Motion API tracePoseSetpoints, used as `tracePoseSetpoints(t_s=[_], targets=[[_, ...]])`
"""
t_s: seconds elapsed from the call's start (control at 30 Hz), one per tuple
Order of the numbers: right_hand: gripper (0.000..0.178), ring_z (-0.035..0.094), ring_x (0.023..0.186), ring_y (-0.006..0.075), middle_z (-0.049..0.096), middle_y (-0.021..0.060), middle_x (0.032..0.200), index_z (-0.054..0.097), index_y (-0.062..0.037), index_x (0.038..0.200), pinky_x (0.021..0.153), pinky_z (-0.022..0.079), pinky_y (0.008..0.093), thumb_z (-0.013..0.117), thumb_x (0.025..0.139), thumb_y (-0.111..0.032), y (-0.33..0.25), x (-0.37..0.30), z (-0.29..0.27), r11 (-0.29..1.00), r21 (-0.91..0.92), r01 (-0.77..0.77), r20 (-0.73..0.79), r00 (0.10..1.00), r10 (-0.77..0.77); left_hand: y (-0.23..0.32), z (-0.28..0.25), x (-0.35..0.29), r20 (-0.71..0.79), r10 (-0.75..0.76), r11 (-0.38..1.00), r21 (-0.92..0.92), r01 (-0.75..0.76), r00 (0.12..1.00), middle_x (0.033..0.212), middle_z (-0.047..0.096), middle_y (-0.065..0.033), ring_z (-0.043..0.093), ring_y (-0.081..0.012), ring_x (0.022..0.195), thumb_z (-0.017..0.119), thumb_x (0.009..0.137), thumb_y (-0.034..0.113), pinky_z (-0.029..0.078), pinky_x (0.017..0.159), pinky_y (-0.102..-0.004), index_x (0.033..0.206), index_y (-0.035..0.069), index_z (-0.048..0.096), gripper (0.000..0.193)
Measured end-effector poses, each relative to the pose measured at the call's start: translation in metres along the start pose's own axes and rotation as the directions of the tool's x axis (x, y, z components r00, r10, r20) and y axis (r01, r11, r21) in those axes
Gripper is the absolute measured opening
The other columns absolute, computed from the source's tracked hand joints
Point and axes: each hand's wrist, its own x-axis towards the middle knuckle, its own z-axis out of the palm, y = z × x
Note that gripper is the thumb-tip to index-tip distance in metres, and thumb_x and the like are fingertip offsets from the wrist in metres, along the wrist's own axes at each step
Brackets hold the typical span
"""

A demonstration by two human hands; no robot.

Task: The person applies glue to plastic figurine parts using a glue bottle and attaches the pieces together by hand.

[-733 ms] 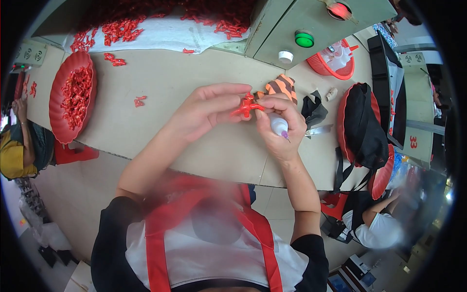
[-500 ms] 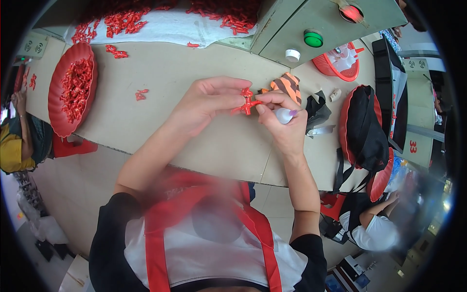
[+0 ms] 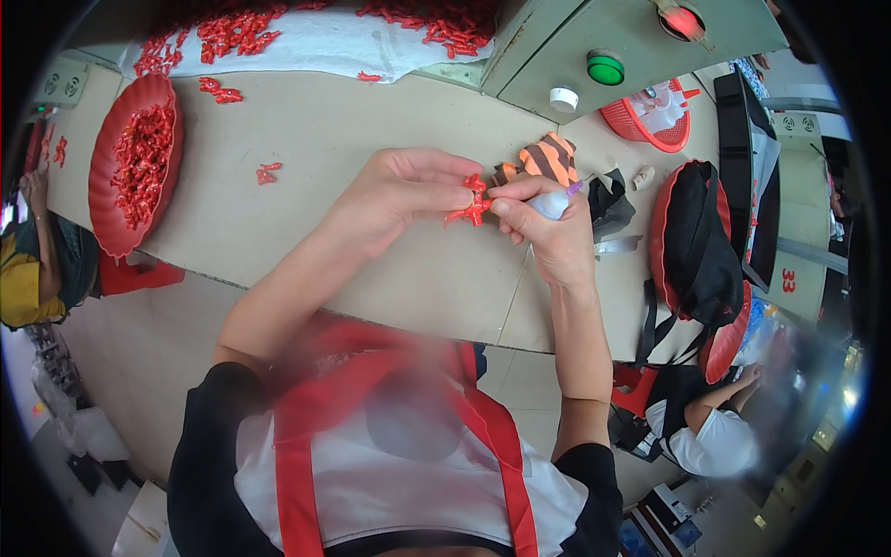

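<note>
My left hand [image 3: 394, 197] pinches a small glossy red figure [image 3: 476, 206] between thumb and fingers above the table. The figure has several thin limbs sticking out. My right hand [image 3: 559, 237] is closed around a small white squeeze bottle [image 3: 549, 204] with a purple tip pointing up and away from the figure. The right thumb and forefinger meet at the figure's right side; whether they grip a part of it is hard to see. Just beyond the right hand lies an orange-and-brown striped cloth [image 3: 549, 160].
Left stands a red scalloped bowl [image 3: 100, 200] heaped with red figures; a loose red piece [image 3: 268, 174] lies nearer. More figures cover a white cloth [image 3: 329, 58] at the back. A green metal box [image 3: 640, 56], red basket [image 3: 640, 125] and black bag [image 3: 696, 241] are at right. Other people sit on both sides.
My right hand has shifted slightly right and turned, so the bottle's purple tip points more upward. The red figure has turned a little in my left fingers.
</note>
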Motion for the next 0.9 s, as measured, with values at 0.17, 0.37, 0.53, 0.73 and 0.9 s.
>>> tracePoseSetpoints(t_s=[0.17,0.37,0.53,0.73,0.9], targets=[[0.011,0.054,0.056,0.0079,0.060,0.0033,0.071,0.065,0.0006,0.082,0.045,0.039,0.0187,0.069,0.073,-0.002,0.001,0.000,-0.001,0.999,-0.047,-0.006,0.004,1.000,0.007,-0.001,0.000,0.001,-0.035,-0.037,0.997,0.064,0.039,0.999,0.088,0.065,-0.0132,0.064,-0.0167,0.075,0.064,0.078,0.003,0.050,0.063,-0.0241,0.105,-0.004,0.059,0.028],[0.006,0.052,0.054,0.0067,0.058,0.0015,0.069,0.064,0.0002,0.077,0.044,0.036,0.0184,0.067,0.072,-0.001,0.006,0.002,0.000,0.993,-0.114,0.022,0.002,1.000,-0.022,-0.005,-0.003,0.002,-0.048,-0.065,0.997,0.036,0.067,0.997,0.088,0.065,-0.0130,0.064,-0.0164,0.074,0.064,0.078,0.002,0.050,0.064,-0.0241,0.104,-0.004,0.060,0.027],[0.006,0.052,0.054,0.0065,0.058,0.0015,0.069,0.063,0.0006,0.077,0.043,0.036,0.0184,0.065,0.072,0.001,0.006,0.001,0.001,0.992,-0.125,0.018,0.011,1.000,-0.017,-0.007,-0.006,0.002,-0.034,-0.069,0.997,0.032,0.070,0.997,0.087,0.065,-0.0129,0.063,-0.0165,0.075,0.064,0.079,0.002,0.050,0.065,-0.0251,0.104,-0.004,0.060,0.027],[0.007,0.052,0.053,0.0069,0.059,0.0031,0.067,0.063,0.0020,0.078,0.043,0.037,0.0188,0.064,0.072,0.001,-0.005,-0.002,0.001,0.996,-0.085,0.035,-0.027,0.999,-0.037,-0.005,-0.001,0.004,0.011,-0.072,0.993,-0.097,0.073,0.997,0.094,0.064,-0.0126,0.063,-0.0176,0.080,0.062,0.080,0.003,0.051,0.072,-0.0279,0.107,-0.003,0.058,0.028],[0.008,0.052,0.052,0.0084,0.058,0.0043,0.064,0.062,0.0015,0.080,0.042,0.036,0.0205,0.065,0.074,-0.002,-0.009,-0.005,-0.007,0.998,0.052,0.019,-0.027,0.999,-0.018,-0.003,0.011,0.003,-0.081,0.182,0.969,0.183,-0.165,0.980,0.098,0.063,-0.0103,0.062,-0.0183,0.088,0.059,0.083,0.006,0.049,0.081,-0.0310,0.108,-0.003,0.059,0.027]])
